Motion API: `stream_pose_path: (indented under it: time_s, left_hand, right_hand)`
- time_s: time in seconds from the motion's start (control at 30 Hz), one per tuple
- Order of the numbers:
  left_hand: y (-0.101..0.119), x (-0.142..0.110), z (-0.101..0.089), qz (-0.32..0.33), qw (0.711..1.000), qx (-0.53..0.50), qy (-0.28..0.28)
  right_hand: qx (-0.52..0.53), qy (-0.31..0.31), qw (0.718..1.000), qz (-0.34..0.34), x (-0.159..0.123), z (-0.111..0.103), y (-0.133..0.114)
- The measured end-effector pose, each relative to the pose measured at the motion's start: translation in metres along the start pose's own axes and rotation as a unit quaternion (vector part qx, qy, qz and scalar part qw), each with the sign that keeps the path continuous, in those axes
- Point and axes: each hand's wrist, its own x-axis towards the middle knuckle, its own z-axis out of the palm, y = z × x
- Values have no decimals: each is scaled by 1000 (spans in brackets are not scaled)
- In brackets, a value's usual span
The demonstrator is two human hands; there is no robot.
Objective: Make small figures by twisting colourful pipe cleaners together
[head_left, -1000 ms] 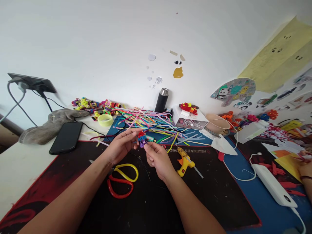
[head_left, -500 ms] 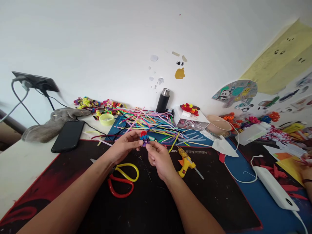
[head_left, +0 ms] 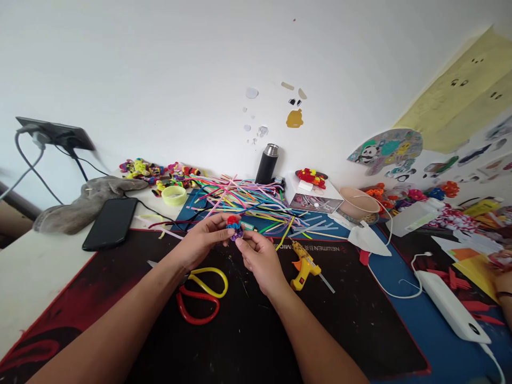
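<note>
Between my two hands is a small pipe-cleaner figure (head_left: pixel 235 228), red on top, blue in the middle and purple below. My left hand (head_left: pixel 208 234) pinches it from the left, thumb across its front. From the right, my right hand (head_left: pixel 258 256) grips its lower purple part between thumb and fingers. The fingers hide some of the figure. Under my left forearm lie scissors (head_left: pixel 208 293) with one yellow and one red handle loop, blades partly covered. A yellow hot glue gun (head_left: pixel 304 266) with a glue stick in its back rests right of my right hand.
Behind my hands spreads a pile of pipe cleaners (head_left: pixel 240 197). A black thermos (head_left: pixel 267 165) and a white box (head_left: pixel 312 197) stand by the wall. At left are a phone (head_left: pixel 110 224) and tape roll (head_left: pixel 174 196); at right, a power bank (head_left: pixel 452 306) and another person's arm (head_left: pixel 504 282).
The figure has shifted slightly to the left and turned a little in my fingers. Both hands keep their hold; the other things stay in place.
</note>
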Motion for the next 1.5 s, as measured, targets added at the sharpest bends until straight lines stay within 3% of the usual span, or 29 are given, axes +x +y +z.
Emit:
stream_pose_path:
  time_s: [0.67,1.0,1.5]
  left_hand:
    - [4,-1,-2,2,1000,0,-10]
    - [4,-3,0,-3,1000,-1,12]
    - [5,-2,6,-3,995,90,44]
  right_hand:
    - [49,-2,998,31,-3,1,-8]
    - [54,3,998,32,-3,2,-9]
    - [49,1,998,38,-3,3,-7]
